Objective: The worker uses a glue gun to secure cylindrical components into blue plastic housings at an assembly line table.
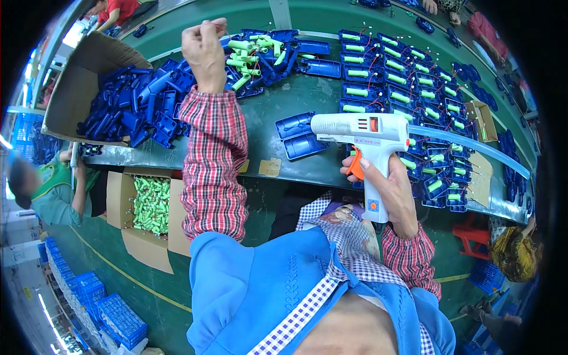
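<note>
My right hand (395, 192) grips a white hot glue gun (367, 129) by its handle, with fingers at the orange trigger. A translucent glue stick (467, 142) runs out of the gun's back, and its nozzle end lies over two open blue plastic shells (299, 133). My left hand (204, 53) is raised at the far left of the bench, fingers pinched together. A thin red wire (222, 27) shows at its fingertips; whether a battery hangs from it is hidden. Beside that hand lies a pile of light green battery cells (251, 56) on blue shells.
Rows of blue shells with green cells (393, 77) cover the bench's right side. A tipped cardboard box (89, 77) spills blue shells (142, 103) at left. An open carton of green cells (151, 204) stands below the bench edge. A co-worker (59, 183) is at the left.
</note>
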Available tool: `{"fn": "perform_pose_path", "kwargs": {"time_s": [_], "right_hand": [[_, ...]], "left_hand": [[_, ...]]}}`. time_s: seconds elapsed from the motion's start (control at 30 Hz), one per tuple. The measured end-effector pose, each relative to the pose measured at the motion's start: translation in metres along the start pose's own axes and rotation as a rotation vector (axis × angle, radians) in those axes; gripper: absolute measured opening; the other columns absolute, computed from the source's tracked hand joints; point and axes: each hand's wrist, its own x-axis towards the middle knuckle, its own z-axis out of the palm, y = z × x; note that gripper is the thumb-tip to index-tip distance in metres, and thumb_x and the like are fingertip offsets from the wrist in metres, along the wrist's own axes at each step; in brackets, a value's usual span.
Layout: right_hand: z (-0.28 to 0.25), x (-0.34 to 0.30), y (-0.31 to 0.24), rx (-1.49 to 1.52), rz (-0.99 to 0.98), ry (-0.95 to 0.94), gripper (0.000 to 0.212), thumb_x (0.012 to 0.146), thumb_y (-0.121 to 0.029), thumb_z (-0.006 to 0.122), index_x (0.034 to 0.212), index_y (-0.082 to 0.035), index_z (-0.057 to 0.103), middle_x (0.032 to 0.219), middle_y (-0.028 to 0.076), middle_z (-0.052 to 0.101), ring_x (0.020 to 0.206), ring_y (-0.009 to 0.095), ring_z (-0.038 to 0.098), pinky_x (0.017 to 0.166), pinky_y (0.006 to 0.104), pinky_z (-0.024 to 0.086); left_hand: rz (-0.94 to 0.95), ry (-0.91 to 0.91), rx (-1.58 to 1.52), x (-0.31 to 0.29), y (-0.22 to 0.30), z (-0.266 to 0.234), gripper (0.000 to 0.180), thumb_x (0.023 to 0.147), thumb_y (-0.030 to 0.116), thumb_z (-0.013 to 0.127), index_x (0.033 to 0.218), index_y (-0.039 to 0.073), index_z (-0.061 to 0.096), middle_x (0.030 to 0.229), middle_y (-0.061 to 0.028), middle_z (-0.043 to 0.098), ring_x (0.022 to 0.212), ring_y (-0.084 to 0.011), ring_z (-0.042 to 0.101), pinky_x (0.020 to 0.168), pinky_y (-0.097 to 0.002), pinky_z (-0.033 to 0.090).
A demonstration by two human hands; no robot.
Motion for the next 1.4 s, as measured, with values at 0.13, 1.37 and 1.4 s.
{"fn": "perform_pose_path", "kwargs": {"time_s": [0.13,1.37,1.4], "right_hand": [[-0.002,-0.002,-0.001,0.018,0.001,-0.004,0.038,0.096,-0.02,0.058,0.121,0.008,0.049,0.102,0.018,0.065,0.093,0.024,0.067,0.078,0.0314,0.056],[0.006,-0.001,0.003,0.02,0.009,-0.026,0.041,0.097,-0.018,0.054,0.128,0.008,0.045,0.111,0.02,0.063,0.1,0.024,0.065,0.083,0.0332,0.055],[0.006,-0.002,0.002,0.013,0.013,-0.027,0.041,0.097,-0.018,0.055,0.128,0.008,0.045,0.111,0.02,0.063,0.1,0.024,0.065,0.083,0.0333,0.055]], "left_hand": [[-0.077,-0.13,0.07,-0.02,0.021,-0.025,0.022,0.099,0.017,0.048,0.092,-0.004,0.051,0.079,-0.0131,0.067,0.069,-0.0135,0.061,0.064,-0.0257,0.05],[-0.088,-0.646,0.912,-0.183,0.066,-0.115,0.017,0.079,0.003,0.069,0.095,-0.001,0.065,0.091,-0.0141,0.062,0.09,-0.0316,0.058,0.08,-0.0389,0.045],[-0.143,-0.627,0.907,-0.184,0.068,-0.114,0.014,0.079,0.003,0.069,0.092,-0.001,0.065,0.089,-0.014,0.062,0.089,-0.0317,0.058,0.079,-0.0386,0.045]]}}
